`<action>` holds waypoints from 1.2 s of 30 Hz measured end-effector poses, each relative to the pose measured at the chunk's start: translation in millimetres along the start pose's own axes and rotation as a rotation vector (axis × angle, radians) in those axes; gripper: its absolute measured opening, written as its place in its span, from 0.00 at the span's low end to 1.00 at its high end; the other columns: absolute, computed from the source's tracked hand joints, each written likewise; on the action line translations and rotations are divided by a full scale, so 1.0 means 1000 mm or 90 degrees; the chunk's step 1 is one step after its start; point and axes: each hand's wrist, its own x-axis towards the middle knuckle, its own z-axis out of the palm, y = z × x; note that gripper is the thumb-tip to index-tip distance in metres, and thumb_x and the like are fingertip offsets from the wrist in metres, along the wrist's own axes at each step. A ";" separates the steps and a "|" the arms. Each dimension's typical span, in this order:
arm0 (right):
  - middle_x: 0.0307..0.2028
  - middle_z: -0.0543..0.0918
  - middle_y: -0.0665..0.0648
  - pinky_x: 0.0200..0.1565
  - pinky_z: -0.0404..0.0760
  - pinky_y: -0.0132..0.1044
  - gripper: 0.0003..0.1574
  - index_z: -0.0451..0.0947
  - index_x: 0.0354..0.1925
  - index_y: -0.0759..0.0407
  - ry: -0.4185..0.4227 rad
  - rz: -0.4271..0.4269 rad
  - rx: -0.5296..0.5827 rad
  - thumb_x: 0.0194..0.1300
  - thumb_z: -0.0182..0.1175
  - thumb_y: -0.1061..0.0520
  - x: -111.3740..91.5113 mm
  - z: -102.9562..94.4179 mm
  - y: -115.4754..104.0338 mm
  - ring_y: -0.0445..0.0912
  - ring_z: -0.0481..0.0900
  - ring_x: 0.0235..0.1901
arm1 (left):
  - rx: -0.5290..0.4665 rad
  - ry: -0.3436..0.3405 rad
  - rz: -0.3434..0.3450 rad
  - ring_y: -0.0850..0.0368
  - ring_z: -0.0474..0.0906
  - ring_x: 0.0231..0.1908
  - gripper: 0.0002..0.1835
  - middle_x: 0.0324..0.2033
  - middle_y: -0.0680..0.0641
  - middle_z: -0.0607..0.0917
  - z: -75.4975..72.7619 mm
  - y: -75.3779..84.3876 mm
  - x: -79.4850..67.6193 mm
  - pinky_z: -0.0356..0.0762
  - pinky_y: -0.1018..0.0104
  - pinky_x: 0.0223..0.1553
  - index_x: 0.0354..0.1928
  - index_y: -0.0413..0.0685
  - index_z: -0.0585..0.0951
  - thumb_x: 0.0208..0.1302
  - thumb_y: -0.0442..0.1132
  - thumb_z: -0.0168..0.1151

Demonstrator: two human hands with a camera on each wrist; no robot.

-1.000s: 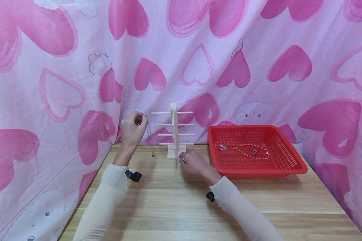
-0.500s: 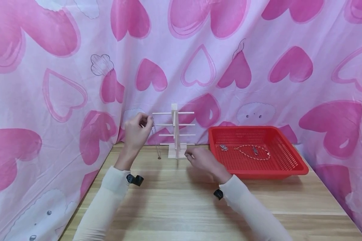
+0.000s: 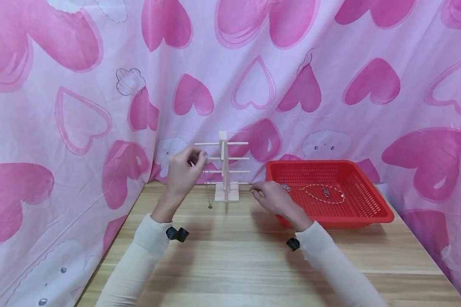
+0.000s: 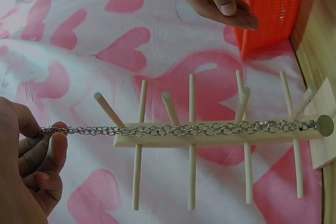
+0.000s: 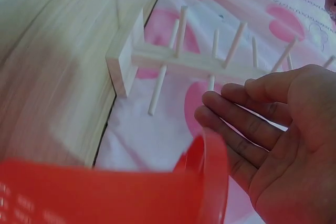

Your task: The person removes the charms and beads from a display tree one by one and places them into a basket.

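My left hand [image 3: 184, 170] pinches a silver chain necklace [image 4: 210, 129] between thumb and fingertips. The doubled chain hangs down, with a small round disc pendant [image 4: 325, 125] at its lower end. Behind the chain stands a wooden peg rack [image 3: 223, 135], an upright post on a flat base with thin pegs sticking out to several sides. In the head view the chain hangs at the rack's left side, near the left peg ends. My right hand [image 3: 274, 199] is in the air between the rack and the red basket, fingers relaxed and holding nothing.
A red plastic basket [image 3: 334, 219] stands on the right of the wooden table [image 3: 230, 260]. Inside lie a beaded necklace [image 3: 315, 199] and small silver chain bundles [image 3: 325, 191]. A pink heart-patterned cloth [image 3: 299, 25] hangs behind and at the left.
My left hand has moved right with the necklace, bringing it to the rack's left side. My right hand has left the rack's base and moved right towards the basket.
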 end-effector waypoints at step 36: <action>0.49 0.91 0.61 0.42 0.94 0.49 0.21 0.86 0.60 0.57 0.049 0.120 -0.012 0.71 0.70 0.55 -0.046 -0.061 0.093 0.51 0.85 0.39 | -0.064 -0.115 0.021 0.57 0.81 0.25 0.06 0.25 0.45 0.88 0.079 0.053 0.028 0.82 0.72 0.29 0.38 0.37 0.87 0.71 0.31 0.64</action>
